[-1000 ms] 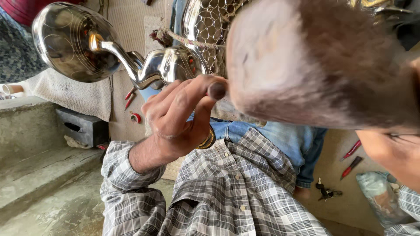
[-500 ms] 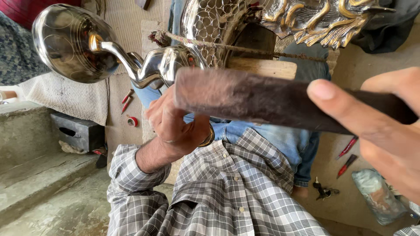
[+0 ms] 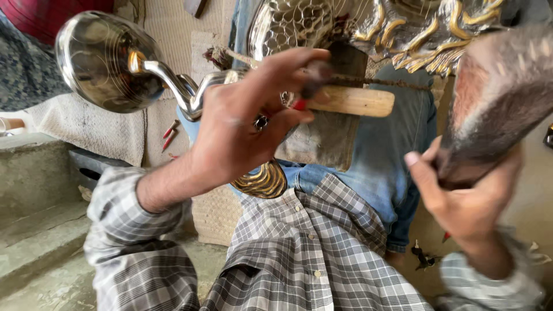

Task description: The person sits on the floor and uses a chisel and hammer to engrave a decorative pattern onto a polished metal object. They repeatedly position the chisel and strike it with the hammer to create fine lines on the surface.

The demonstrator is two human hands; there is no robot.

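The floor (image 3: pixel 34 276) was bare grey concrete with a low step at the left, and woven matting (image 3: pixel 167 40) hung or lay behind the work. The pot (image 3: pixel 103 63), a polished silver vessel with a round belly and a curved spout trimmed in gold, lay sideways over the lap, high and left in the head view. The left hand (image 3: pixel 242 132) sat at its neck, fingers (image 3: pixel 288 63) curled and pinching a small dark tool against the metal beside a wooden stick (image 3: pixel 351 101). The right hand (image 3: pixel 466 201) gripped a thick, dark, worn mallet (image 3: pixel 501 98), fingers wrapped tight round its lower end, blurred. Behind the stick stood an embossed silver and gold piece (image 3: pixel 403 23), cut off by the top edge. A checked shirt (image 3: pixel 305 259) and blue jeans (image 3: pixel 380 155) filled the middle. Small red-handled tools (image 3: pixel 169 133) lay on the matting below the pot, partly hidden by the left arm.
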